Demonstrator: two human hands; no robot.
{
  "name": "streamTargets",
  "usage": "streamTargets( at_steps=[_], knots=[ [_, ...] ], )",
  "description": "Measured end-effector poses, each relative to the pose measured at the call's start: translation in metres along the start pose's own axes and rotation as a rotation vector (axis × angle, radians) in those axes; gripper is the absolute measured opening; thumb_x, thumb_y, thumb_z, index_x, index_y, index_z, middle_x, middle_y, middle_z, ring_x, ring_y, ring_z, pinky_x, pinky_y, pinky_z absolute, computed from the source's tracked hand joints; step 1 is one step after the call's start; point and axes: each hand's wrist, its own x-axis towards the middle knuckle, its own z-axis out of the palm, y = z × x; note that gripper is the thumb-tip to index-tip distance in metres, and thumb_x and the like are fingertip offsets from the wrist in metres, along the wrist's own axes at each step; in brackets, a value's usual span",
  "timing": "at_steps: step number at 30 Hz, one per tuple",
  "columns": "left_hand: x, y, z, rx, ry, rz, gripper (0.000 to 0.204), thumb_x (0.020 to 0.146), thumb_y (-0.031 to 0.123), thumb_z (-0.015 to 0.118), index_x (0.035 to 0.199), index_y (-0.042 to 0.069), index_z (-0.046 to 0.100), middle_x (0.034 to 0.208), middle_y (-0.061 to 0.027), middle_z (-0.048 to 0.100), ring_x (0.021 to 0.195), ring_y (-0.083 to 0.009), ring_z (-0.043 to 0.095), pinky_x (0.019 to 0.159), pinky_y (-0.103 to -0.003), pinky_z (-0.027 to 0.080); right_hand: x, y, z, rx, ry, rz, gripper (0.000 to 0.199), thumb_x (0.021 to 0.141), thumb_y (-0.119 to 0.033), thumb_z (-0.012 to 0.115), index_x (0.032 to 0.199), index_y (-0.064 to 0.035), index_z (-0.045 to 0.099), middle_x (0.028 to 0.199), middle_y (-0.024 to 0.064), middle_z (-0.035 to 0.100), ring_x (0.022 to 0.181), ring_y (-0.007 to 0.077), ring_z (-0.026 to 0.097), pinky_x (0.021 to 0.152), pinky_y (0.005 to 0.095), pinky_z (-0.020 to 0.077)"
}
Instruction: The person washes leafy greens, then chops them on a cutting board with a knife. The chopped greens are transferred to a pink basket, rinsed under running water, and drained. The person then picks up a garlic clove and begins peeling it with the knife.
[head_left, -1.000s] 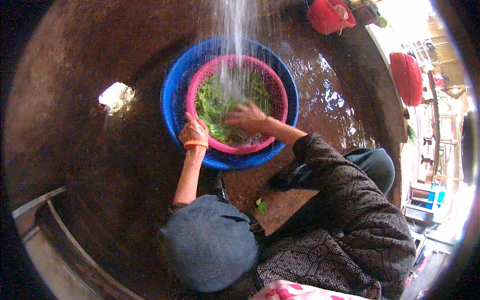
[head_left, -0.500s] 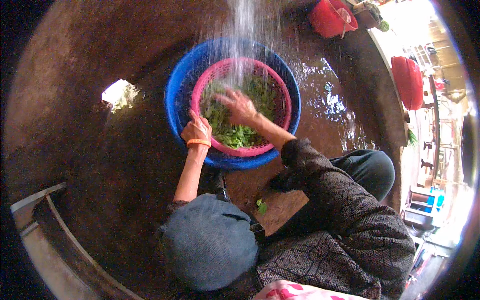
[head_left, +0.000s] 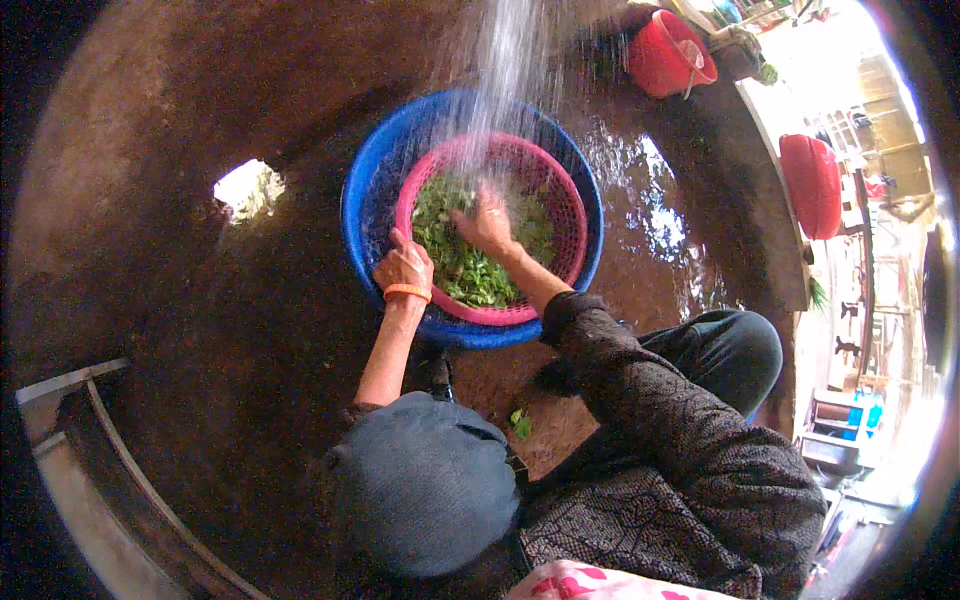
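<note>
"Well, underneath everything?"

"Wet brown floor (head_left: 632, 262), with a blue basin (head_left: 357, 205) on it, under falling water (head_left: 507, 62)."

"And inside the basin?"

"A pink perforated basket (head_left: 486, 316), with loose green leaves (head_left: 478, 281) inside."

"Hands?"

"Gripping the basket's lower-left rim with the left hand (head_left: 405, 264); right hand (head_left: 488, 224) among the leaves, too blurred to tell whether grasping any."

"Smaller?"

"Orange band (head_left: 408, 291), left wrist (head_left: 401, 308)."

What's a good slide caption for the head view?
Left hand gripping pink basket inside blue tub, right hand in leafy greens under falling water.
</note>
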Motion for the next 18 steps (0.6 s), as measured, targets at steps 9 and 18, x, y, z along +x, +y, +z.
streamTargets(
  at_steps=[9,18],
  knots=[
    [0.001,-0.001,-0.004,0.004,-0.067,0.01,0.046,0.095,0.032,0.047,0.126,-0.002,0.052,0.076,-0.0211,0.071,0.069,-0.0402,0.07,0.063,-0.052,0.056,-0.004,0.035,-0.058,-0.705,-0.458,-0.218,0.094,0.069,-0.04,0.083,0.149,-0.0401,0.033,0.162,0.0027,0.021,0.143,0.0379,0.027,0.102,0.0741,0.0335],
    [0.001,-0.005,0.013,0.07,-0.023,-0.019,0.047,0.095,0.032,0.049,0.128,-0.002,0.048,0.075,-0.0197,0.071,0.07,-0.0363,0.071,0.06,-0.051,0.055,0.053,0.035,-0.062,-0.188,-0.807,-0.436,0.063,0.082,-0.036,0.075,0.14,-0.0243,0.055,0.132,0.0105,0.063,0.113,0.026,0.065,0.102,0.0354,0.0485]
  ],
)
